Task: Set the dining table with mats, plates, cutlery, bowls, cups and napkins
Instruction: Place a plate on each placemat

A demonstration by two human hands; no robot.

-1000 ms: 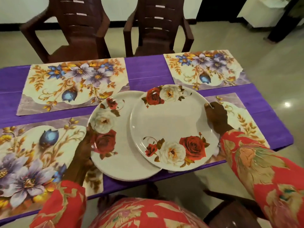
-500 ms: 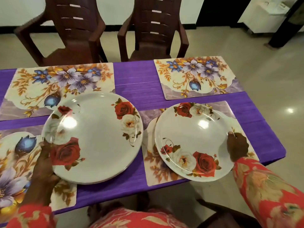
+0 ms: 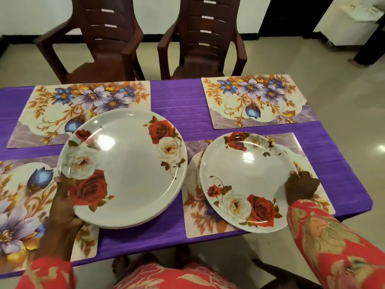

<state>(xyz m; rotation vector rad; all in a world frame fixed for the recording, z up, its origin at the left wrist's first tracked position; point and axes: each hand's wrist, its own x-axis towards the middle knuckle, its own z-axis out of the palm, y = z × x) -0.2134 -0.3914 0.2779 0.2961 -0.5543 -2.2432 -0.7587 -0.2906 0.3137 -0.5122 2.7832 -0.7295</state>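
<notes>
Your left hand [image 3: 62, 207] grips the plate stack [image 3: 125, 170] by its near-left rim, above the purple table [image 3: 177, 101]. Your right hand [image 3: 300, 187] pinches the single plate [image 3: 248, 180] over the near-right mat [image 3: 308, 159].

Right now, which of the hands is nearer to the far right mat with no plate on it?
Right. The right hand grips the single plate on the near right mat, just in front of the far right mat; the left hand holds the plate stack across the table.
</notes>
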